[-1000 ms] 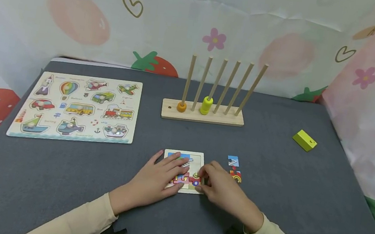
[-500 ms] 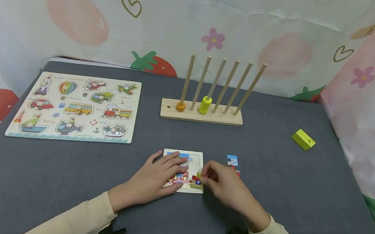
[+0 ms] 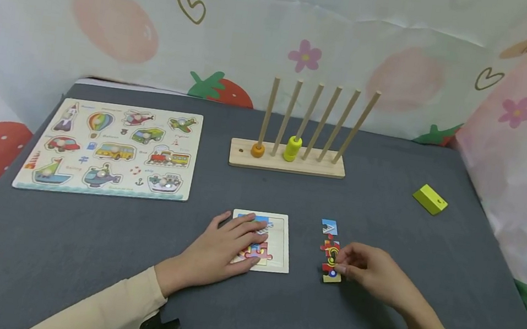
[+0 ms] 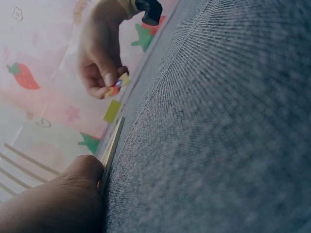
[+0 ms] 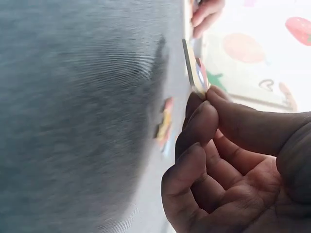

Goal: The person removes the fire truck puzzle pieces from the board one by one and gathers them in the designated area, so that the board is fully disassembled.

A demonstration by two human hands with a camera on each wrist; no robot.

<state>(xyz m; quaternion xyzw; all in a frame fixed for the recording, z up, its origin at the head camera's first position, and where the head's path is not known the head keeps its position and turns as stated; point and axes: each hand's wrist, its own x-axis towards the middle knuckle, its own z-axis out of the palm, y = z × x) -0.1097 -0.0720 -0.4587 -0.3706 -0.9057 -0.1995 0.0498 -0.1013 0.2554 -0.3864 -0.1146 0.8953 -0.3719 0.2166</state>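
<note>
My left hand (image 3: pixel 224 251) lies spread on a small wooden jigsaw tray (image 3: pixel 280 239), its fingers covering part of the picture. A pink puzzle part shows by the fingertips, and the tray's right side is bare. Between thumb and fingers, my right hand (image 3: pixel 376 271) pinches a jigsaw piece (image 3: pixel 331 274) with yellow, red and blue on it, to the right of the tray. The right wrist view shows this jigsaw piece (image 5: pixel 193 70) tilted and raised above the cloth. Just beyond it lie loose jigsaw pieces (image 3: pixel 329 227), one blue and white, another red and yellow, partly overlapped by the held one.
At the back stands a wooden peg rack (image 3: pixel 285 166) with upright rods, an orange bead and yellow-green beads. A vehicle puzzle board (image 3: pixel 105 171) lies at the left. Far right is a yellow block (image 3: pixel 430 199). A printed curtain (image 3: pixel 340 35) hangs behind the grey-covered table (image 3: pixel 132 247).
My right hand has lifted the jigsaw piece from the tray's right side and carried it rightward beside the loose pieces. My left hand has stayed on the tray.
</note>
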